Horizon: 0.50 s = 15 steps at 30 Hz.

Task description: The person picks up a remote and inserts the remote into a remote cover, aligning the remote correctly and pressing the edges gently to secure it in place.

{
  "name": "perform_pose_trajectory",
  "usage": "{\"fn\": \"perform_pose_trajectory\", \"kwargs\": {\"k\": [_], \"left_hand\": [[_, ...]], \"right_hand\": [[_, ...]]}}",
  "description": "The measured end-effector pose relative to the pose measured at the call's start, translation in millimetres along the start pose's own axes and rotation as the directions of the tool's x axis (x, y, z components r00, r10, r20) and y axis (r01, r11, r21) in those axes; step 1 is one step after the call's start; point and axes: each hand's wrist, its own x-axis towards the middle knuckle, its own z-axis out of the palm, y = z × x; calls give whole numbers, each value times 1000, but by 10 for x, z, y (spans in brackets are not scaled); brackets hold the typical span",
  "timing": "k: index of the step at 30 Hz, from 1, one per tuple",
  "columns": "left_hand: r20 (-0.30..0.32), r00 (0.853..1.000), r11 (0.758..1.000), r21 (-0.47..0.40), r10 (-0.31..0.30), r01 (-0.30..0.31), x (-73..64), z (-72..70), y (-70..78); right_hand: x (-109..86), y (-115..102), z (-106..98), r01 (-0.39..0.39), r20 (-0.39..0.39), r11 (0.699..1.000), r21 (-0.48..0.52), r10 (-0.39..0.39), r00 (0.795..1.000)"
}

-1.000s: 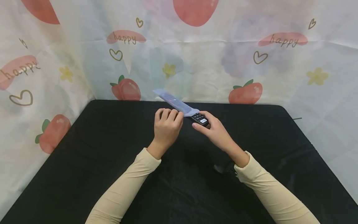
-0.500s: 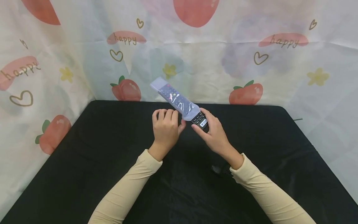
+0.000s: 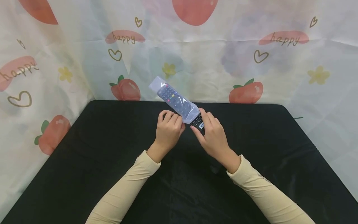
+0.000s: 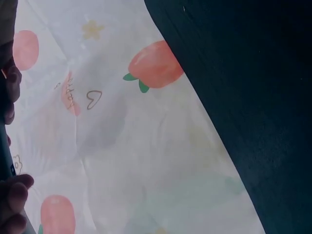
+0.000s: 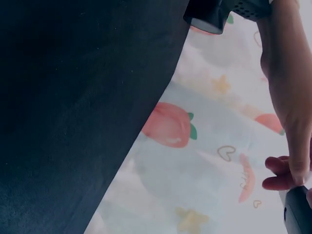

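Observation:
A black remote control [image 3: 197,120] with rows of buttons sits partway inside a clear, bluish plastic sleeve [image 3: 179,101]. Its lower end, with a white label, sticks out of the sleeve. My right hand [image 3: 214,135] grips that bare end, thumb on the near side and fingers on the far side. At the sleeve's mouth, my left hand [image 3: 168,130] pinches the lower left edge with curled fingers. The sleeve's far end extends flat past the remote, up and to the left. In the right wrist view the remote's dark end [image 5: 296,212] shows under a thumb.
A black cloth-covered table [image 3: 117,130] lies beneath both hands. Behind it and at the sides hangs a pale fabric backdrop [image 3: 201,68] printed with fruit, hearts and flowers. A black wrist-camera housing [image 5: 207,17] shows at the top of the right wrist view.
The remote and sleeve have tilted so their button face turns toward the head camera. My left thumb stood apart from the fingers half a second ago and is now back at the sleeve's edge.

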Motion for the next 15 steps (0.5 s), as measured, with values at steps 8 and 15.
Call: {"fn": "perform_pose_trajectory", "kwargs": {"k": [8, 15], "left_hand": [[2, 993, 992, -36, 121, -121, -27, -29, -25], [31, 985, 986, -14, 167, -167, -73, -40, -24]], "right_hand": [[-5, -19, 37, 19, -26, 1000, 2, -19, 999], [-19, 29, 48, 23, 10, 999, 34, -24, 1000]]}}
